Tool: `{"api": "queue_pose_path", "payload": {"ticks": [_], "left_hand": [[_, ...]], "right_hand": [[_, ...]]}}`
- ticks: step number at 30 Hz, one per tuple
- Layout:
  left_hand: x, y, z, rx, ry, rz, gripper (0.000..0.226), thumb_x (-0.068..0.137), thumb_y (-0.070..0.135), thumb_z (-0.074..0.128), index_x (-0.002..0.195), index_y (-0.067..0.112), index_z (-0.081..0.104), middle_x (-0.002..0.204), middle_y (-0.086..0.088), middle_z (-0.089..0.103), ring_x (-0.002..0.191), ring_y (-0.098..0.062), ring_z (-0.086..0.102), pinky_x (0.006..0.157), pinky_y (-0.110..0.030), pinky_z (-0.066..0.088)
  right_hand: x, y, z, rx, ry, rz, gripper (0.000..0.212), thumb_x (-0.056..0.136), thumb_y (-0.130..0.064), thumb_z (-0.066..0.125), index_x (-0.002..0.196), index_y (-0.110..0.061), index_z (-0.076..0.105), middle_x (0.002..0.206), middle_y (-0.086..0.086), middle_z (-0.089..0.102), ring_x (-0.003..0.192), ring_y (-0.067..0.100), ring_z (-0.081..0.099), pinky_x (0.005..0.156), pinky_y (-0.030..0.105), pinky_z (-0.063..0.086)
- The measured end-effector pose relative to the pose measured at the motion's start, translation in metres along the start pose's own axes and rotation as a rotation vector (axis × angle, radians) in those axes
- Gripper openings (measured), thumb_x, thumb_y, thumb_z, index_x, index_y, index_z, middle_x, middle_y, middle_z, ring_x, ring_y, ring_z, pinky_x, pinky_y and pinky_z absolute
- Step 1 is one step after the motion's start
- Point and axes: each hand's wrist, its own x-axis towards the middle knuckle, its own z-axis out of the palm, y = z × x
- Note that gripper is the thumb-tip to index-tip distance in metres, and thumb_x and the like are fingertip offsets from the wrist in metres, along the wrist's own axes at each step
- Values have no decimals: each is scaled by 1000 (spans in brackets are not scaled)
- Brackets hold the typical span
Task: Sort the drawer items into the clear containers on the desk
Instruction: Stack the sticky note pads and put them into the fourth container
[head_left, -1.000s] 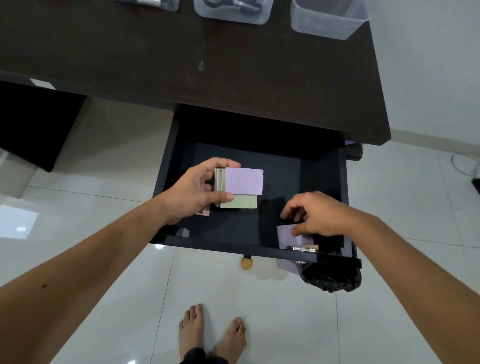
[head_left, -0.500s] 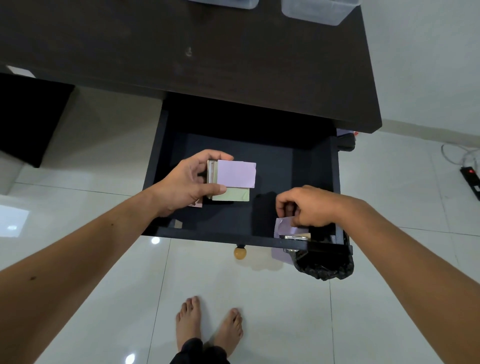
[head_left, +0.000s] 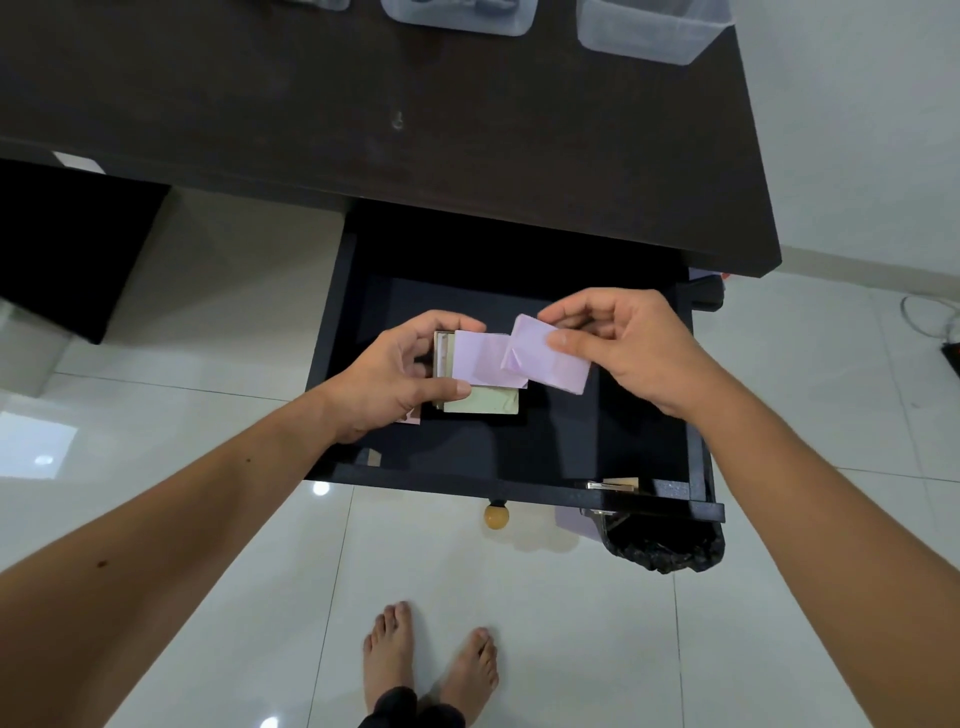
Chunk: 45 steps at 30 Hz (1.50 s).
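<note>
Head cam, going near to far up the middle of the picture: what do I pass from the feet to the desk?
Bare feet → round wooden drawer knob → drawer front edge → green note pad at the bottom of the left hand's stack → dark desk top → clear containers at the far edge.

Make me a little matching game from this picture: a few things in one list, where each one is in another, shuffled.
Things:
1. folded purple note
2. stack of notes
3. clear containers
4. round knob

Places:
A. on the desk at its far edge
B. pinched in the right hand
C. on the front of the open drawer
D. held in the left hand

Pairs: 1-B, 2-D, 3-A, 4-C
</note>
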Motion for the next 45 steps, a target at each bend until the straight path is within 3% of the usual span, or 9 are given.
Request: {"api": "queue_pose_path", "payload": {"ticks": [3,8,18,26,29,35,39,41,45], "left_hand": [[-1,2,1,-28,-18,-7,60,90,-7,75,140,21,59,133,-11,65,95,-8,73,68,-19,58],[1,-2,-3,-72,-28,24,61,88,3,79,142,25,60,136,-8,67,118,-26,71,90,-32,60],[1,-1,-3,-122,-62,31,69,85,14,81,147,28,57,144,-10,62,131,-30,65,105,-45,57],[-4,7,0,-91,41,48,66,80,11,83,140,23,57,133,-8,66,121,-29,70,85,-32,64],[-11,10,-5,-111,44,48,61,86,3,80,138,24,57,132,-10,66,115,-28,72,76,-28,63],[-38,30,-41,-127,64,79,62,80,11,83,135,28,60,137,-8,67,126,-31,68,97,-45,61],[-57,43,-69,-126,118,91,60,79,9,82,131,30,62,131,-4,71,120,-28,70,93,-37,61],[-63,44,-79,-112,133,93,59,78,8,83,129,31,63,132,-4,70,120,-28,71,93,-38,61],[-72,44,-90,-114,166,88,58,77,6,84,125,31,65,128,-2,72,113,-25,72,85,-31,61]], "right_hand": [[5,-2,10,-39,40,-8,21,91,-17,82,105,-32,81,105,-8,80,100,17,74,97,43,61],[8,2,32,-77,114,-51,16,85,-21,88,98,-30,83,103,-5,72,92,15,70,92,42,60],[13,6,48,-42,300,-1,28,75,-36,94,92,-23,76,95,-2,74,81,20,69,69,31,60],[15,-5,59,-48,349,-23,28,75,-36,94,92,-25,75,96,-3,74,84,20,69,68,28,61],[15,-11,60,10,298,-30,30,78,-36,93,99,-25,75,99,-4,74,88,18,71,73,30,63],[15,-20,62,397,194,67,38,94,-48,66,110,-15,75,100,5,72,83,18,69,77,34,60],[26,-13,86,212,4,134,7,96,-17,75,102,-21,77,99,3,76,87,16,71,78,34,62],[32,-10,104,80,-120,141,17,89,-18,84,104,-24,78,101,1,78,91,16,72,84,34,62],[40,-9,139,-265,-176,125,44,78,-33,93,118,-24,74,106,-10,67,95,10,64,79,17,49]]}}
